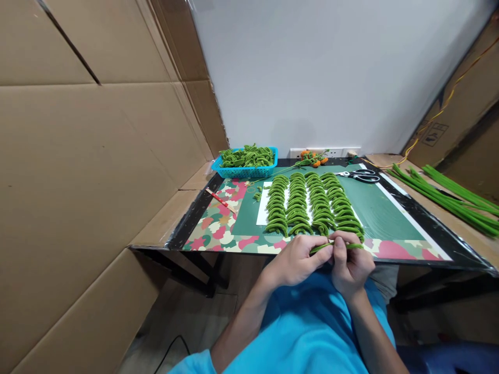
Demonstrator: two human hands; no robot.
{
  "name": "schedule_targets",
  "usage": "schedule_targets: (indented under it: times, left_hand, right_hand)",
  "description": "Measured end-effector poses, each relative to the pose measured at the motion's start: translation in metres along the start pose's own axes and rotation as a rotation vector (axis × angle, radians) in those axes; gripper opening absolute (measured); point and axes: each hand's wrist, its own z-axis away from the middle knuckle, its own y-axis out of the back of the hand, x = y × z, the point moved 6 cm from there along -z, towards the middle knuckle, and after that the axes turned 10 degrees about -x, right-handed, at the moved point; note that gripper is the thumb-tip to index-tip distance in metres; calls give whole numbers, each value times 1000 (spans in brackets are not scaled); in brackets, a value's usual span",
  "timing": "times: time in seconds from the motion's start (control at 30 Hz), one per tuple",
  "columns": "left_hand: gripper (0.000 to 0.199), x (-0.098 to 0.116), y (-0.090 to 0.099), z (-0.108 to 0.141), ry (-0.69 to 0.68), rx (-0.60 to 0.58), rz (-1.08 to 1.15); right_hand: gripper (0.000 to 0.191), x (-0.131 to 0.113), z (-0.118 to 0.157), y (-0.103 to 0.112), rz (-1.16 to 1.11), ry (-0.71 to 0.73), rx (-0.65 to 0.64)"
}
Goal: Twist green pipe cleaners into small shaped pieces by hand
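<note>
My left hand (302, 257) and my right hand (351, 261) meet at the table's front edge, fingers closed round a short green fuzzy stem (318, 248). Part of the stem is hidden by the fingers. Just beyond my hands, curved green fuzzy pieces (298, 200) lie in neat columns on a white sheet (262, 212), over a green mat (246, 221). A blue basket (245, 172) at the back left holds a heap of similar green pieces.
Black-handled scissors (365, 176) and orange flowers (314, 157) lie at the back. A red stick (221, 200) is on the left. Long green stems (448, 200) lie at the right. Cardboard walls (86, 171) stand left and right.
</note>
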Motion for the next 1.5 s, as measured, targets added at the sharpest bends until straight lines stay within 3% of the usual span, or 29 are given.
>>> schedule_targets:
  times: [1.5]
  left_hand:
    - [40, -1, -3, 2, -16, 32, -62]
  right_hand:
    - [16, -10, 1, 2, 68, 97, 43]
